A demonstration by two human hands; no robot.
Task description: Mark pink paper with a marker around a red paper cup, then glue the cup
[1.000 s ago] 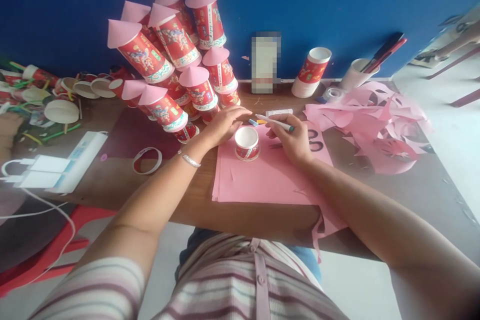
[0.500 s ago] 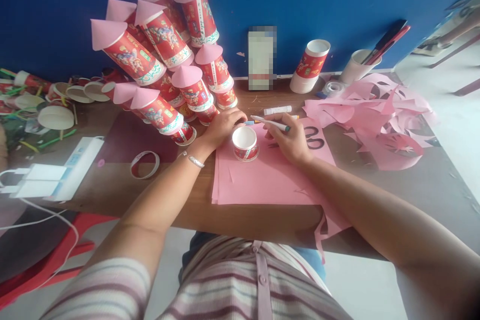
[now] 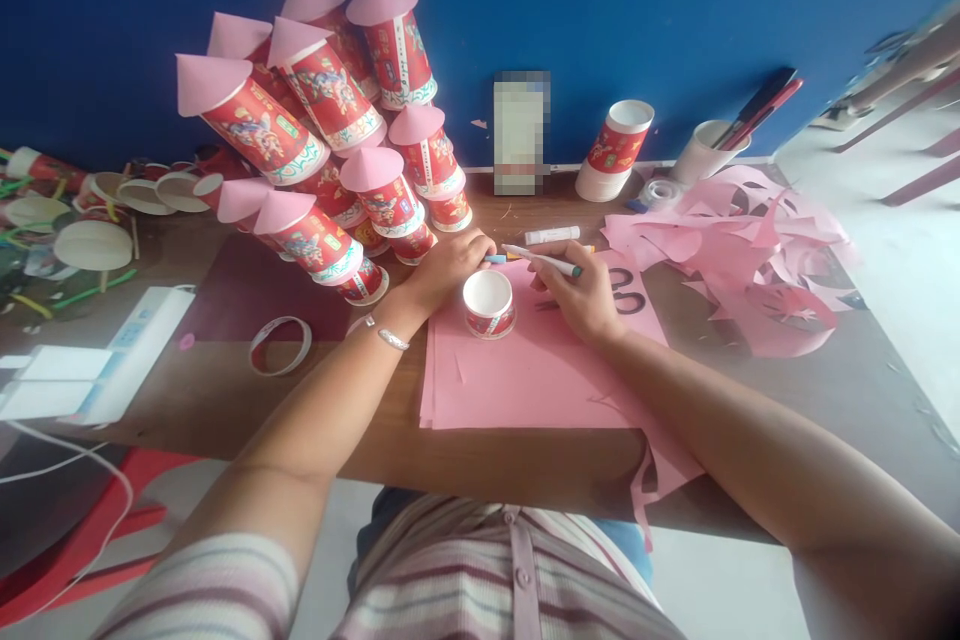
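A small red paper cup stands upright on a stack of pink paper sheets at the table's front. My left hand rests on the paper just left of and behind the cup, fingers curled close together; what they touch is hidden. My right hand is closed on a white marker pen just right of the cup. Black scissors lie on the pink paper beside my right hand.
A pile of red cups with pink cone tops leans at the back left. Pink paper offcuts lie at the right. A stack of red cups, a pen holder, a tape roll and a white power strip are also there.
The view shifted slightly. My left hand's fingers curled in closer to the cup; my right hand kept hold of the marker beside it.
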